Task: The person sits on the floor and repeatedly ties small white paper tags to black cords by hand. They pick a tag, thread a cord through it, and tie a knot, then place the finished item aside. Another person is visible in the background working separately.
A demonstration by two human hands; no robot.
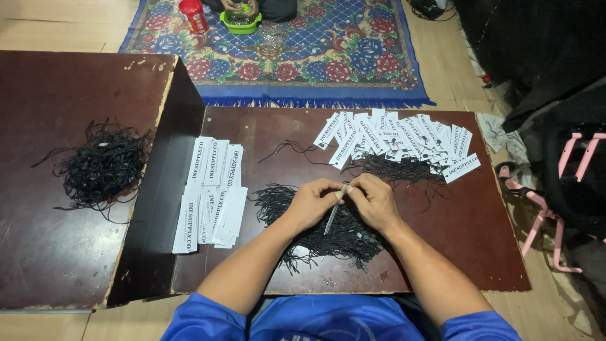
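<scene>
My left hand [314,201] and my right hand [374,199] meet above the low dark table [467,246]. Together they pinch one narrow white paper tag [334,215], seen edge-on and hanging down between the fingers. Under the hands lies a loose heap of black strings [328,237]. To the left rest two stacks of white printed tags [213,192]. Across the far side spreads a fan of tags with black strings attached [404,142].
A bigger tangle of black strings [104,165] lies on the raised board [38,252] at left. On the patterned rug [328,57] beyond, another person's hands hold a green bowl [240,20] beside a red canister [193,15]. A pink frame [543,208] stands right.
</scene>
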